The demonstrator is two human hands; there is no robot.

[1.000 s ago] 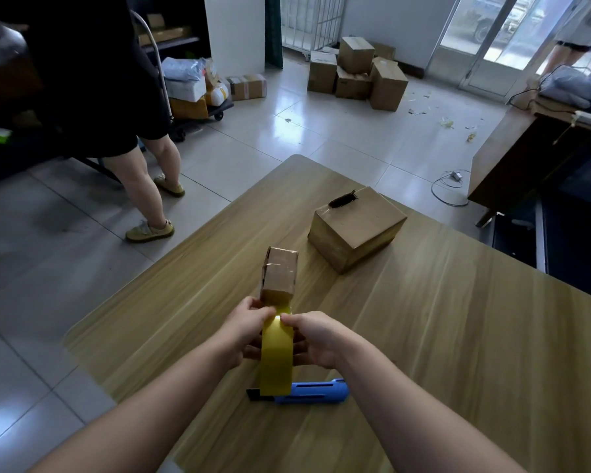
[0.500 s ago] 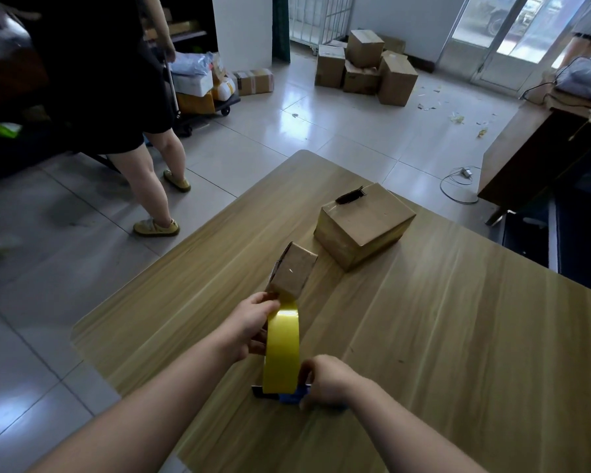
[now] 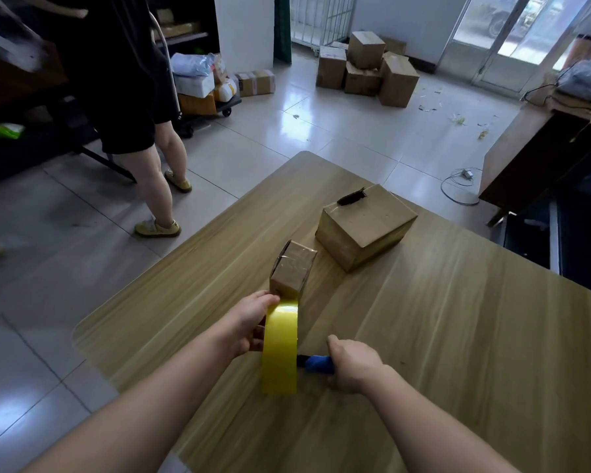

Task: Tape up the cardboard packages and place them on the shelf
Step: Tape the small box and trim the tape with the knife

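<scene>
Table (image 3: 458, 336) edge near, hands hold tape (image 3: 280, 346), knife (image 3: 316, 364)

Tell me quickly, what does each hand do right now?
Left hand: closed, holding the yellow roll of packing tape.
Right hand: closed around the blue plastic utility knife on the wooden table.

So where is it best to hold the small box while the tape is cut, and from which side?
Probably grip the small box across its two long side faces, coming from above at its far end. It stands tilted on the table, and the tape roll and left hand fill the near end.
</scene>
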